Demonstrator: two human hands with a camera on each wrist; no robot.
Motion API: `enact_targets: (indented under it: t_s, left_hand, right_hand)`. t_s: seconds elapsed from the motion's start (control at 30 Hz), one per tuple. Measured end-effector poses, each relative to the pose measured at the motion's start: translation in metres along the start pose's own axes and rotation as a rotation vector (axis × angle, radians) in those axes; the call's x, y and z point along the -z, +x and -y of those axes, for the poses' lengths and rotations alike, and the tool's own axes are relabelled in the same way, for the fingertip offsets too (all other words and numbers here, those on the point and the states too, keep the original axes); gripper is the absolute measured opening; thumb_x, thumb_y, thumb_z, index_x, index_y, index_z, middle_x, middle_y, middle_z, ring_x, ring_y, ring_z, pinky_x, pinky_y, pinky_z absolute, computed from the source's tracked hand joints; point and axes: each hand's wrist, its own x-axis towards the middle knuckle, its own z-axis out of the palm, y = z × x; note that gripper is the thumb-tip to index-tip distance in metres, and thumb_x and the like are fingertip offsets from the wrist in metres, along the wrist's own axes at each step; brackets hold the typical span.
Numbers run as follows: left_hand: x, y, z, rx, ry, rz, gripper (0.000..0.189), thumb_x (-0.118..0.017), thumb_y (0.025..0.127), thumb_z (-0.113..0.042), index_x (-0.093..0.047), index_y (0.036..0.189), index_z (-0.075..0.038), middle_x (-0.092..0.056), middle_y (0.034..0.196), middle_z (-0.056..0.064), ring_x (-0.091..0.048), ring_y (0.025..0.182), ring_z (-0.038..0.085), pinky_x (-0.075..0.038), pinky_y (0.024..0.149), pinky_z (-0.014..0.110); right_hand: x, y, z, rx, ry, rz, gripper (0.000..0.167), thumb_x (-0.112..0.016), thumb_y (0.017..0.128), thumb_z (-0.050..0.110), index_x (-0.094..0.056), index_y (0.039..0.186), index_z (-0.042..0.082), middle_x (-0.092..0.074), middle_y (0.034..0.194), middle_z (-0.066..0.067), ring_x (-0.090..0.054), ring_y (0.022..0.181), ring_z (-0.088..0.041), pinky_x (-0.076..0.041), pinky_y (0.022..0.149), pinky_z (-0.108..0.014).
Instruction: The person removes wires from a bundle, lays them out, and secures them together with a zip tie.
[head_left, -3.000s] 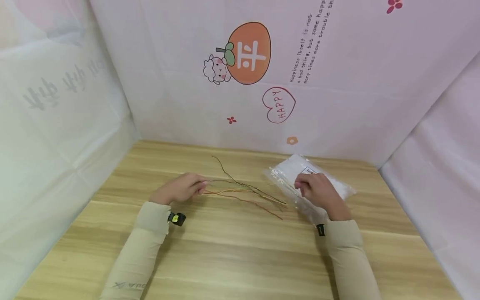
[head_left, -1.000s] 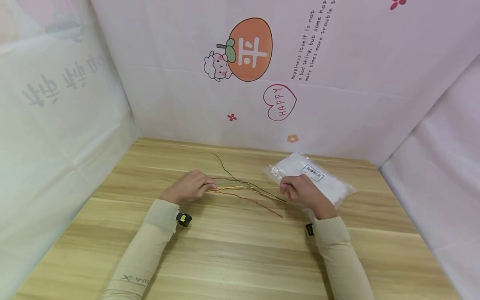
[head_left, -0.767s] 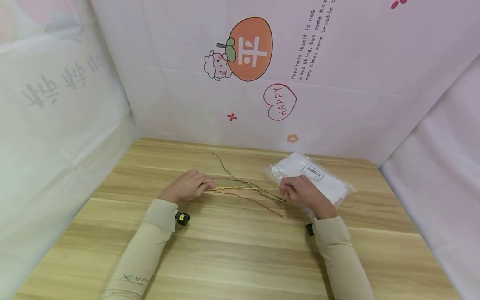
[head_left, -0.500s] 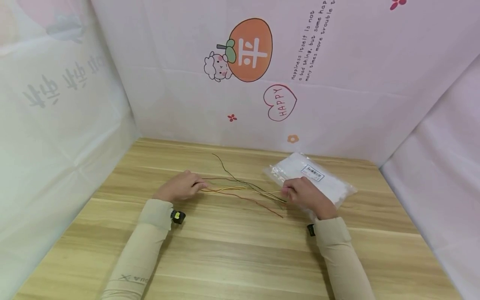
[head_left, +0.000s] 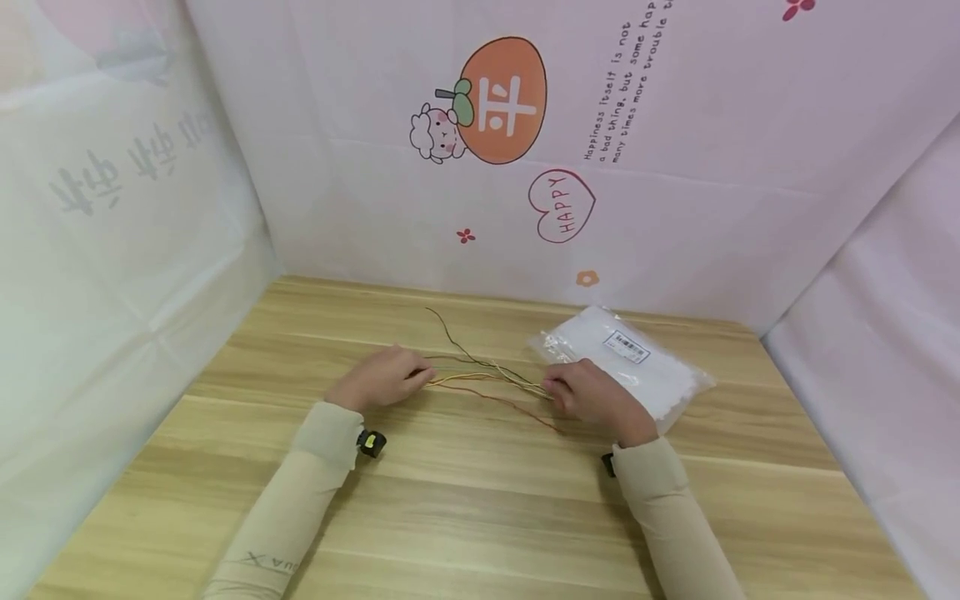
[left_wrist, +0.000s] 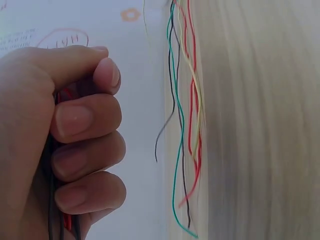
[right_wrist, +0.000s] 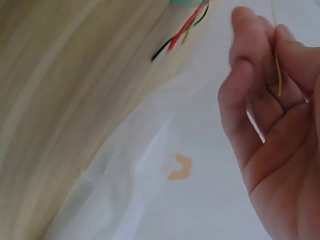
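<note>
Several thin coloured wires (head_left: 487, 396) stretch over the table between the two hands. My left hand (head_left: 386, 377) grips some dark and red wires (left_wrist: 65, 220) in its curled fingers, as the left wrist view shows. Beyond that hand (left_wrist: 85, 135), loose red, green, black and yellow wires (left_wrist: 182, 125) lie along the table. My right hand (head_left: 588, 392) pinches one yellow wire (right_wrist: 279, 75) between thumb and fingers, a short end sticking out past the pinch. Black, red and yellow wire ends (right_wrist: 177, 37) show farther off in the right wrist view.
Behind the right hand lies a clear plastic bag (head_left: 660, 375) with white contents and a barcode label (head_left: 627, 347). Printed white cloth (head_left: 360, 208) walls in the back and sides of the wooden table (head_left: 465, 517).
Three seconds ago the right hand was over the bag; it has moved left and pinches the yellow wire. The left hand has shifted left and right, now slightly right of its start.
</note>
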Motion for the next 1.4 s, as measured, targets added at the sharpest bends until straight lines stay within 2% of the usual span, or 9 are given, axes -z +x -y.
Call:
enact_targets:
  t_s: [0.17,0.33,0.43,0.63,0.77,0.97,1.13,1.27,1.4]
  left_hand:
    - [-0.003,0.003,-0.014,-0.007,-0.002,0.022,0.044,-0.057,0.109,-0.024,-0.045,0.067,-0.023,-0.035,0.061,-0.011,-0.032,0.056,0.003,-0.032,0.059,0.023]
    - [-0.006,0.006,-0.027,-0.018,0.001,0.005,0.036,-0.063,0.106,-0.024,-0.056,0.070,-0.022,-0.040,0.060,-0.012,-0.036,0.055,0.002,-0.032,0.057,0.021]
    - [-0.009,0.007,-0.034,-0.009,0.002,-0.005,0.030,-0.064,0.106,-0.026,-0.063,0.076,-0.020,-0.045,0.062,-0.011,-0.037,0.055,0.002,-0.033,0.055,0.020]
    - [-0.014,0.010,-0.047,-0.035,-0.055,0.011,0.017,-0.063,0.105,-0.021,-0.068,0.091,-0.013,-0.058,0.073,-0.007,-0.045,0.061,0.003,-0.041,0.059,0.020]
    - [-0.016,0.011,-0.055,-0.027,-0.085,0.022,0.017,-0.065,0.104,-0.020,-0.065,0.088,-0.013,-0.059,0.075,-0.005,-0.047,0.064,0.005,-0.042,0.061,0.022]
    - [-0.022,0.012,-0.064,-0.004,-0.145,0.060,0.018,-0.069,0.100,-0.020,-0.067,0.083,-0.015,-0.062,0.073,-0.006,-0.049,0.060,0.004,-0.043,0.058,0.021]
    - [-0.026,0.013,-0.071,-0.053,-0.175,0.066,0.017,-0.068,0.098,-0.015,-0.066,0.081,-0.016,-0.055,0.069,-0.009,-0.046,0.058,0.002,-0.039,0.056,0.020]
    - [-0.028,0.013,-0.074,-0.068,-0.196,0.077,0.019,-0.068,0.098,-0.013,-0.062,0.080,-0.016,-0.044,0.064,-0.010,-0.039,0.055,0.001,-0.032,0.053,0.019]
    - [-0.031,0.013,-0.076,-0.078,-0.199,0.074,0.020,-0.068,0.097,-0.010,-0.060,0.079,-0.016,-0.042,0.064,-0.011,-0.037,0.053,0.000,-0.031,0.053,0.018]
  right_hand:
    - [-0.002,0.002,0.007,0.009,-0.036,0.023,0.026,-0.063,0.106,0.013,-0.063,0.080,0.013,-0.046,0.065,0.012,-0.044,0.060,-0.001,-0.042,0.062,-0.023]
    - [0.001,0.001,0.011,0.009,-0.080,-0.043,0.013,-0.069,0.103,0.013,-0.074,0.092,0.011,-0.065,0.078,0.007,-0.055,0.072,-0.004,-0.052,0.072,-0.029]
    - [0.004,0.002,0.019,0.021,-0.056,-0.073,0.010,-0.070,0.102,0.013,-0.077,0.097,0.008,-0.072,0.084,0.004,-0.058,0.075,-0.004,-0.054,0.073,-0.030]
    - [0.000,0.008,0.043,0.138,-0.038,-0.104,0.011,-0.071,0.101,0.014,-0.078,0.097,0.007,-0.073,0.083,0.003,-0.059,0.071,-0.003,-0.055,0.070,-0.026]
    - [-0.005,0.012,0.060,0.241,-0.059,-0.136,0.008,-0.074,0.099,0.012,-0.079,0.097,0.006,-0.078,0.088,-0.001,-0.069,0.077,-0.006,-0.059,0.073,-0.024]
    - [-0.013,0.015,0.080,0.364,-0.139,-0.194,0.006,-0.078,0.097,0.015,-0.080,0.096,0.009,-0.079,0.088,0.002,-0.071,0.075,-0.007,-0.057,0.070,-0.018]
    - [-0.020,0.015,0.091,0.412,-0.175,-0.248,0.010,-0.079,0.095,0.015,-0.080,0.104,0.009,-0.081,0.095,0.001,-0.076,0.083,-0.010,-0.060,0.075,-0.022]
    - [-0.024,0.014,0.097,0.403,-0.138,-0.267,0.015,-0.081,0.094,0.013,-0.079,0.107,0.007,-0.081,0.098,-0.002,-0.077,0.088,-0.013,-0.062,0.078,-0.024]
    - [-0.028,0.012,0.100,0.391,-0.181,-0.312,0.013,-0.081,0.094,0.014,-0.079,0.105,0.009,-0.080,0.097,0.001,-0.077,0.088,-0.011,-0.061,0.078,-0.024]
